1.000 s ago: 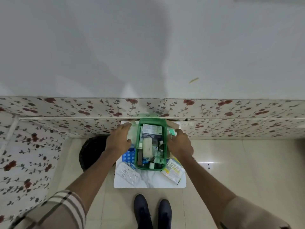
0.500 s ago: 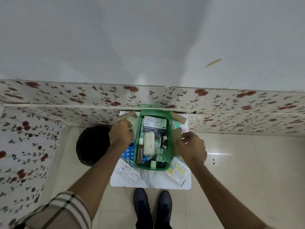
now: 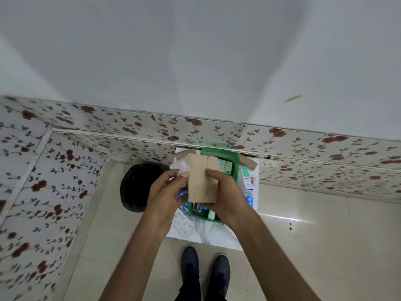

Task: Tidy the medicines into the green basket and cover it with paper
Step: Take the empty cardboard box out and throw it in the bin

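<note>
The green basket [image 3: 235, 162] stands on a small white table [image 3: 206, 234] against the flowered wall, with boxes and bottles inside it. Above the basket I hold a folded brown paper [image 3: 201, 181] upright. My right hand [image 3: 227, 196] grips its right side and lower edge. My left hand [image 3: 166, 195] pinches its left edge, with a bit of white crumpled paper [image 3: 182, 166] behind the fingers. The paper and hands hide most of the basket's contents. A white medicine box [image 3: 246, 179] and a blue blister strip [image 3: 249, 199] lie to the right of the basket.
A black round bin [image 3: 136, 187] sits on the floor left of the table. Clear blister packs [image 3: 183, 224] lie on the table's front left. Two brown paper pieces [image 3: 249, 162] rest at the table's back. My dark shoes [image 3: 205, 270] are below on the tiled floor.
Both hands left the basket's sides and came together above it. They now hold a brown paper that the right hand lifted from the right of the basket.
</note>
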